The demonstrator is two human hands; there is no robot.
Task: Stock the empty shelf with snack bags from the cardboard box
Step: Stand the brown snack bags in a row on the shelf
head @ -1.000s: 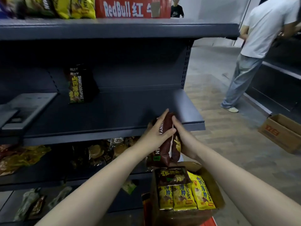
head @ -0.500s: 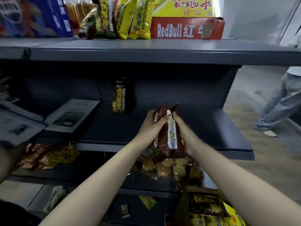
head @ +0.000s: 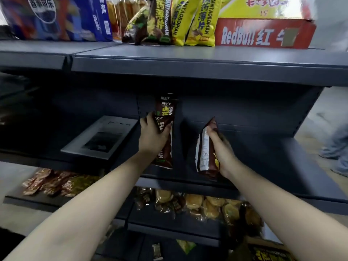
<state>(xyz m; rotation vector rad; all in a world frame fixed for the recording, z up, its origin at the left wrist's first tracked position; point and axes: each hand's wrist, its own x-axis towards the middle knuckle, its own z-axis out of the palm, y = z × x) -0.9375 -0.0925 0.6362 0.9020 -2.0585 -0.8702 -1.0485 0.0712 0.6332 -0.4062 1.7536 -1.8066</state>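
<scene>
Three brown snack bags are seen over the middle shelf (head: 282,166), a dark grey metal board. One bag (head: 166,140) is gripped upright by the left hand (head: 152,137), whose fingers are curled round its edge, near the middle of the shelf. A second bag (head: 204,153), its pale printed back turned to the camera, is clamped in the right hand (head: 221,150) just to the right, above the front half of the shelf. The third bag (head: 166,103) is stood against the shelf's back wall, right behind the left-hand one; whether the two touch cannot be told. One flat grey tray (head: 101,136) is laid toward the left end. On the top shelf (head: 188,59) four bags (head: 180,21) are leaned together, between one blue carton (head: 75,17) and one red carton (head: 263,32). Wrapped buns (head: 197,204) are piled on the shelf below. The cardboard box (head: 242,250) is glimpsed at the lower right corner of the view. A pale floor and another person's trouser leg (head: 335,144) are seen at the right.
</scene>
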